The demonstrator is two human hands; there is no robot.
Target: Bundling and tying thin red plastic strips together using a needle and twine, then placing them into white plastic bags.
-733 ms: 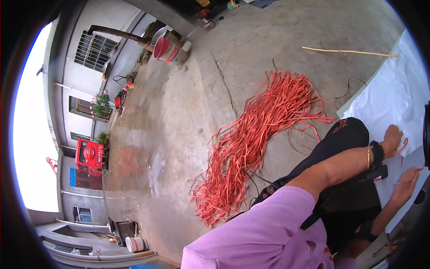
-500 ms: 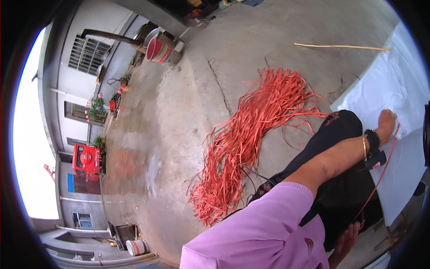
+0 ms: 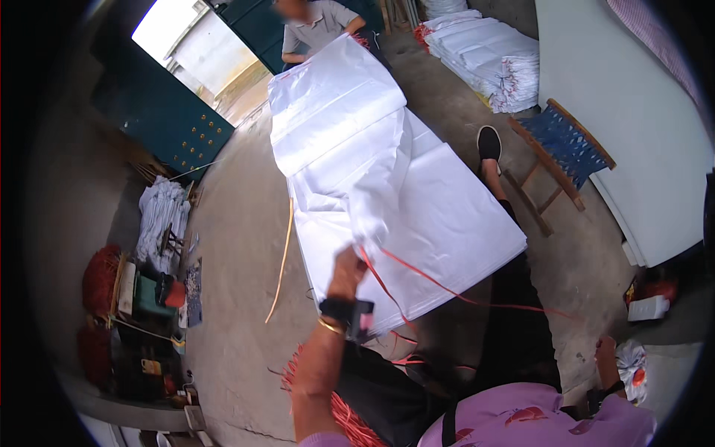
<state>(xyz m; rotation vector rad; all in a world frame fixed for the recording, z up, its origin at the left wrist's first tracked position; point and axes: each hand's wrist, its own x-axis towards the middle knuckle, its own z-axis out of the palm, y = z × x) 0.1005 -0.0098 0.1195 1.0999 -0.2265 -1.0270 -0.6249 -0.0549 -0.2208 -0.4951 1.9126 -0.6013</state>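
A large stack of white woven sacks (image 3: 439,223) lies in front of me. The top sack (image 3: 366,212) is bunched into a gathered neck toward me. My left hand (image 3: 348,270), with a dark band and a gold bracelet on its wrist, is closed at that neck. From beside the fingers a red plastic strip (image 3: 477,302) runs to the right and fades toward my right hand. Another length hangs below the left hand. My right hand (image 3: 606,356) is at the lower right, apart from the sacks; its fingers are too small and blurred to read.
A co-worker (image 3: 320,30) is at the far end of the sacks. Folded white sacks (image 3: 488,59) lie behind, right of them. A wooden folding stool (image 3: 562,149) with blue webbing stands right. A thin stick (image 3: 281,261) lies left; red strips (image 3: 350,417) are by my left arm.
My view has swung from the yard and the red strip heap to the white sacks and a co-worker. The left hand remains at the gathered sack; the strip now stretches out rightward.
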